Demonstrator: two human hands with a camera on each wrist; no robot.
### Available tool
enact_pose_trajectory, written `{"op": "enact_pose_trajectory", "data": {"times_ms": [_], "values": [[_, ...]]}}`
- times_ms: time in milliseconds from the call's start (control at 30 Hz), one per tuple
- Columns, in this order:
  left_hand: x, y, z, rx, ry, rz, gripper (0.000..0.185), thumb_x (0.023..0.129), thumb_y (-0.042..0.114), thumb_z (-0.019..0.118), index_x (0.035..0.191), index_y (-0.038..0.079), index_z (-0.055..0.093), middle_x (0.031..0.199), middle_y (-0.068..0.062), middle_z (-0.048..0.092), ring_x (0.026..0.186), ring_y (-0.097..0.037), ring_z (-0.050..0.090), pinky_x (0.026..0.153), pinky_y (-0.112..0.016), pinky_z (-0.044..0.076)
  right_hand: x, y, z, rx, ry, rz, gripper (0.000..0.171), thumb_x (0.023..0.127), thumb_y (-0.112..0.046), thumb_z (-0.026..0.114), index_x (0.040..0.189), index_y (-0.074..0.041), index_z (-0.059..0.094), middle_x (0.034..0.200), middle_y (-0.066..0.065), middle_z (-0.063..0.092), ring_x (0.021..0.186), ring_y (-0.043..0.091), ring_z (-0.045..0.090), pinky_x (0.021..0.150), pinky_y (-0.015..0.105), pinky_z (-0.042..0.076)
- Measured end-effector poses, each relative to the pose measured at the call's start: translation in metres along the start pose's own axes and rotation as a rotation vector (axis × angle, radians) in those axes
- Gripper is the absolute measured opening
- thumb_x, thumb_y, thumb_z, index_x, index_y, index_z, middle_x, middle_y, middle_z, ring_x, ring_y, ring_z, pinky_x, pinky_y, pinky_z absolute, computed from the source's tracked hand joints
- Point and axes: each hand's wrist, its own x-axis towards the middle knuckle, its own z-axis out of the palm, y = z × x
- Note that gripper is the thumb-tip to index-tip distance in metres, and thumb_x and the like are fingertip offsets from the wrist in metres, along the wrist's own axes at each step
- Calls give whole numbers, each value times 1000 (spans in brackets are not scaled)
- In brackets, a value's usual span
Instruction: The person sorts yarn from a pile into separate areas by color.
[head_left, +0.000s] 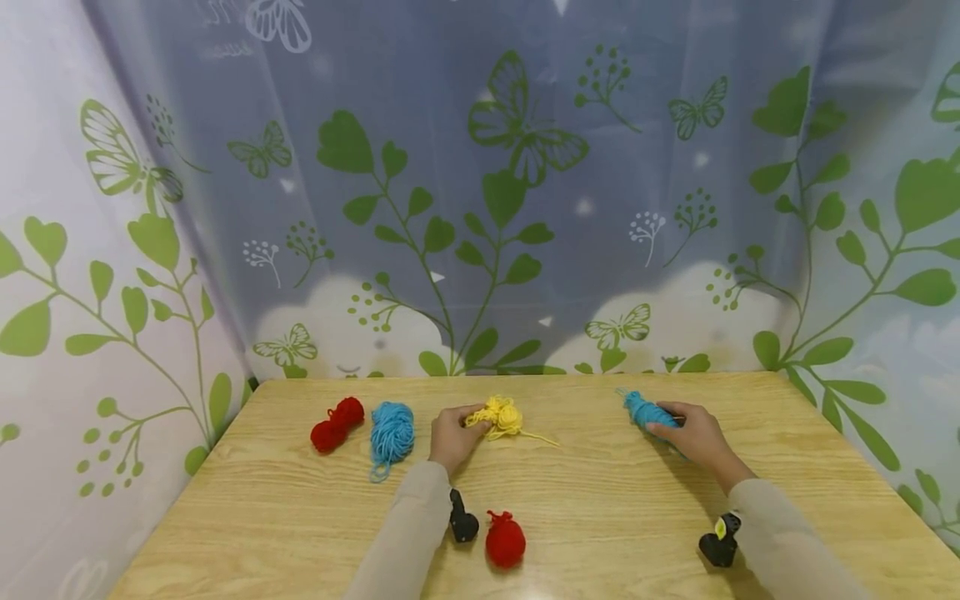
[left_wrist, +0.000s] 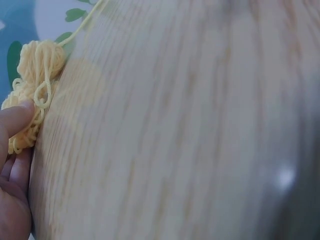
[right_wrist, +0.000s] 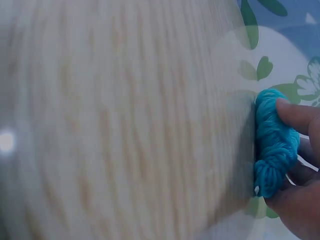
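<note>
Leafy green sprigs and butterflies cover the blue-grey curtain [head_left: 450, 100] behind the pale wooden table [head_left: 592, 508], where someone in beige sleeves [head_left: 408, 529] has both arms stretched forward over the grain. Near the middle of the far half, their left hand [head_left: 452, 439] pinches one end of a yellow yarn bundle [head_left: 506, 417], thumb on the near side; the bundle has two lumps, and a loose strand trails off its right end across the wood. Well to the right, the right hand [head_left: 703, 435] grips a twisted blue yarn hank [head_left: 643, 410], thumb over it and fingers curled round the other side; whether the hank touches the tabletop I can't tell. Just left of the left hand lies a looser blue skein [head_left: 392, 429] with a loop poking toward the near edge, and beside that a red yarn bundle [head_left: 337, 425], pinched at its waist and lying at a slant. Closer to the person sits a round red ball [head_left: 506, 543], tufted on top, between the two forearms. Small black devices [head_left: 463, 525] show by both cuffs.
</note>
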Motion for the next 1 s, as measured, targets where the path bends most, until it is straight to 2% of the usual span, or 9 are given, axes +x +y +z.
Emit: {"op": "enact_pose_trajectory", "data": {"times_ms": [233, 567, 833, 1000], "values": [[0, 2, 1, -1, -1, -8, 30, 84, 16, 75, 114, 11, 73, 118, -12, 67, 114, -30, 59, 92, -46, 50, -2, -1, -2, -7, 24, 10, 58, 94, -27, 63, 132, 14, 48, 124, 34, 54, 109, 47, 54, 84, 52, 50], [0, 3, 2, 12, -6, 8, 30, 84, 15, 75, 114, 11, 72, 117, -12, 68, 112, -30, 60, 90, -46, 50, -2, 4, -1, 5, 29, 31, 58, 94, -29, 62, 132, 13, 48, 128, 35, 51, 113, 49, 51, 87, 53, 48], [-1, 5, -1, -34, -20, -10, 33, 84, 14, 74, 117, 9, 70, 121, -13, 66, 119, -33, 56, 96, -48, 47, 1, 9, 3, 18, 31, 42, 61, 94, -32, 62, 133, 13, 47, 132, 35, 48, 118, 51, 47, 91, 56, 46], [6, 4, -5, -56, -49, -3, 42, 85, 16, 74, 124, 4, 65, 126, -13, 63, 121, -32, 55, 97, -46, 47, 0, 10, 4, 17, 35, 43, 62, 93, -33, 63, 132, 13, 49, 132, 35, 48, 117, 50, 48, 91, 55, 46]]}}
